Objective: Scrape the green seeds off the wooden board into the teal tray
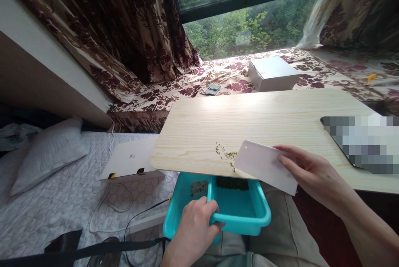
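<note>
My left hand (197, 224) is closed on the near rim of a turquoise divided bin (241, 219), which sits below the table's front edge, above my lap. Small dark bits lie in its left compartment, and a dark green mass lies at the back of the right one. In my right hand (311, 171) is a flat white plastic scraper (264, 164) with a small hole in one corner, gripped at its right end. Its left edge is beside a scatter of small brownish-green seeds or beans (230, 154) on the wooden table (249, 117), near the front edge.
A dark-edged, pixelated device (361, 144) rests on the table's right side. Behind the table, a silver-white box (276, 73) and a small folded cloth (213, 89) lie on the floral window seat. To the left are a white box (132, 156), cables and a pillow (51, 152) on the bed.
</note>
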The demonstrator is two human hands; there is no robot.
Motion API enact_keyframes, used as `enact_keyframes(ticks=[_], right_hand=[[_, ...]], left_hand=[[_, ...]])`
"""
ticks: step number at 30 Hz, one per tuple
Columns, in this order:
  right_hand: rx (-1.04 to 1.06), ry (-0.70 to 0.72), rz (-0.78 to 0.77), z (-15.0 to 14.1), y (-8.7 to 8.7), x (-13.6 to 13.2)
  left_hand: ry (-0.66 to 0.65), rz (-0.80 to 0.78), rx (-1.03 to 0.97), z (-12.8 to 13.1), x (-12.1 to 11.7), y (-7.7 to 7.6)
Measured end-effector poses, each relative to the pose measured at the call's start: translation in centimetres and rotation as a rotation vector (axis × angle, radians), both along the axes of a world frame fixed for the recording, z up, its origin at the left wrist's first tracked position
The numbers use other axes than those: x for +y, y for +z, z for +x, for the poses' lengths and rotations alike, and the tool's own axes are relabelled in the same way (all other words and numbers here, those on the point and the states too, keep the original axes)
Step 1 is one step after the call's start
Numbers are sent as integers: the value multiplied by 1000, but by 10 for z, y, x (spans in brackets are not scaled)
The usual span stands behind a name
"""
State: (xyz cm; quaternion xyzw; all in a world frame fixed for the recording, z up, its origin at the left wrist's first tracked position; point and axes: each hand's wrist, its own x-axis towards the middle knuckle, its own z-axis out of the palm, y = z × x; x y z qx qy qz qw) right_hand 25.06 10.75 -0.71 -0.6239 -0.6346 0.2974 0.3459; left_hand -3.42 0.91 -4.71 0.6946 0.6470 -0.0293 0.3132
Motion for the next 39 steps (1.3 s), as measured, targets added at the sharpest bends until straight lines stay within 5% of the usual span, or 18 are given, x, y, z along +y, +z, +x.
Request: enact_keyframes(ticks=[21,39], right_hand=[[-246,-32,108,-16,17,1],[-281,-61,89,1,9,-9]], left_hand=[[-7,21,-26,-3,-2,-3],[-26,5,2,-1,0,-1]])
